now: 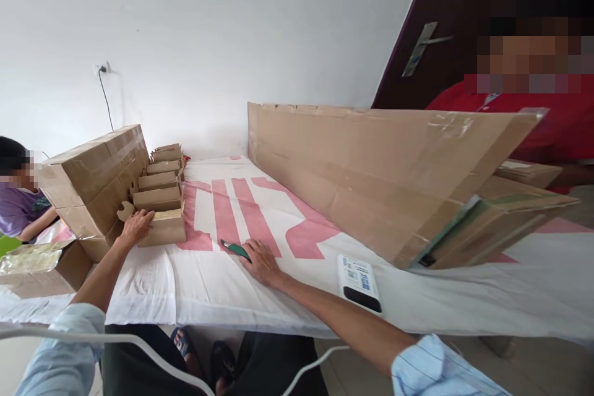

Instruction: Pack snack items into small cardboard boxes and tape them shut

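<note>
My left hand (pixel 136 227) rests with fingers curled on the front top edge of the nearest small cardboard box (pixel 163 227), the first in a row of several small boxes (pixel 160 182). My right hand (pixel 262 262) lies on the white and red table cloth (pixel 218 272), fingers closed on the end of a green-handled cutter (pixel 236 249) that lies flat on the cloth.
A large brown carton (pixel 97 173) stands left of the small boxes. A long flat cardboard sheet (pixel 371 167) leans across the table's right half. A white device (pixel 359 282) lies near the front edge. One person sits far left, another in red far right.
</note>
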A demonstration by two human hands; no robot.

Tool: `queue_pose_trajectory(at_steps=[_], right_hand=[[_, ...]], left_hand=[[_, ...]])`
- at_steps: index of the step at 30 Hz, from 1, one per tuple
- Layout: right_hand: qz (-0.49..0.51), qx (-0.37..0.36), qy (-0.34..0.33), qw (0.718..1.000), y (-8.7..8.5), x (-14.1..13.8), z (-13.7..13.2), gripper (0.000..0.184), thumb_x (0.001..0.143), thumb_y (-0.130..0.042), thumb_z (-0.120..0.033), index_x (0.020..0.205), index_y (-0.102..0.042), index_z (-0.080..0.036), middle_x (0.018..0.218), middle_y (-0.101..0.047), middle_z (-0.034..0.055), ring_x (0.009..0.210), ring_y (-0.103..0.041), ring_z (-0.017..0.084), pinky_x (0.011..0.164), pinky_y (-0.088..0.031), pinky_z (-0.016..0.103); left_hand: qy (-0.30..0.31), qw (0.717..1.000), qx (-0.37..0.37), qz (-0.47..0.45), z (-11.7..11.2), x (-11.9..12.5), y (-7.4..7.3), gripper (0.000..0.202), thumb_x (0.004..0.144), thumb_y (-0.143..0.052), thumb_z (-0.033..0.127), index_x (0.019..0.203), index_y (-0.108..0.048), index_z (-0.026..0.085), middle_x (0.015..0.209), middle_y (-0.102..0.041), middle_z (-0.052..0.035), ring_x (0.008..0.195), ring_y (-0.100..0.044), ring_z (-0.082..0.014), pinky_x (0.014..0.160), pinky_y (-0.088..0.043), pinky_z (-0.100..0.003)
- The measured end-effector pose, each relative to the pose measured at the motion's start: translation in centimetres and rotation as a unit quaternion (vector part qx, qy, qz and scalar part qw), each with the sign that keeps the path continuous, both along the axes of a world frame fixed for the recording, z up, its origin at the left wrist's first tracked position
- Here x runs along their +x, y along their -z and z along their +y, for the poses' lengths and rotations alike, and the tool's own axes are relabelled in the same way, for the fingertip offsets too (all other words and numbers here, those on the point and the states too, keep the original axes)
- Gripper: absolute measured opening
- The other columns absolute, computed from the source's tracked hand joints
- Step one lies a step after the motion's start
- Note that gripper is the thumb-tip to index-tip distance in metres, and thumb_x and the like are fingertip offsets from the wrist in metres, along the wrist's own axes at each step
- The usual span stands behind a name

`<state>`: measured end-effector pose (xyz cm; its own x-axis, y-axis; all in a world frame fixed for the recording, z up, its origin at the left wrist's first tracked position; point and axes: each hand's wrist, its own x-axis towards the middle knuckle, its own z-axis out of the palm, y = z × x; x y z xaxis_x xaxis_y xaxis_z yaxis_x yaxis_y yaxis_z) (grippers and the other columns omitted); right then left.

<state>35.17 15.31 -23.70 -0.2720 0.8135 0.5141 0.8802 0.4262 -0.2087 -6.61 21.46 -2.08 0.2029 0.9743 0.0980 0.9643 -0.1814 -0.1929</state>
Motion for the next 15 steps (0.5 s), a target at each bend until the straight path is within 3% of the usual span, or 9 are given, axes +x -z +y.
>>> queue_pose_trajectory(at_steps=[6,15], right_hand=[[-0.003,-0.004,-0.004,1.0,-0.3,0.0,-0.3,0.017,0.101,-0.061,-0.026,0.115,-0.068,-0.02,0.115,-0.068,0.0085,0.109,-0.057,0.027,0.099,-0.043,0.041],[-0.001,0.005,0.009,1.0,-0.2,-0.1,-0.3,0.01,0.1,-0.06,-0.026,0.107,-0.064,-0.021,0.111,-0.069,0.0088,0.107,-0.057,0.028,0.095,-0.042,0.04]], left_hand=[[0.0,1.0,0.004,-0.004,1.2,-0.2,0.0,0.062,0.092,-0.06,0.015,0.152,-0.06,0.029,0.148,-0.063,-0.0157,0.138,-0.06,-0.0369,0.116,-0.045,-0.051],[-0.019,0.996,0.072,-0.041,-2.1,1.0,1.0,0.062,0.092,-0.063,0.014,0.151,-0.057,0.03,0.157,-0.055,-0.0192,0.148,-0.05,-0.041,0.117,-0.045,-0.058]])
